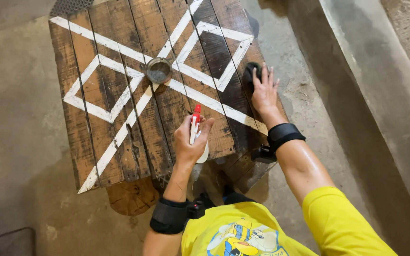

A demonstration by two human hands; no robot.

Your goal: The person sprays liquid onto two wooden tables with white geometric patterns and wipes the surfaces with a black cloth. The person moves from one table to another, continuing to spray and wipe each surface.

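A dark pad [252, 72] is being pressed flat-handed by the right hand [264, 92] on the table [96, 85], its right side darker, seemingly wiped; the spray bottle [196, 130] is being gripped by the left hand [189, 142].

The plank tabletop [115, 118] is largely unobstructed across its left and middle boards; free passage is noted there. One obstacle stands near the centre: a small round metal tin [159, 70], with open wood on every side of it. The right edge is occupied by the right hand [264, 92], pressed flat on a dark pad [251, 74]. The near edge is partly blocked by the left hand [191, 140], raised with a spray bottle [195, 127] gripped in it. A gap is left between the two hands. Beyond the right edge, a narrow strip of concrete floor [300, 95] is bounded by a raised concrete curb [357, 95].
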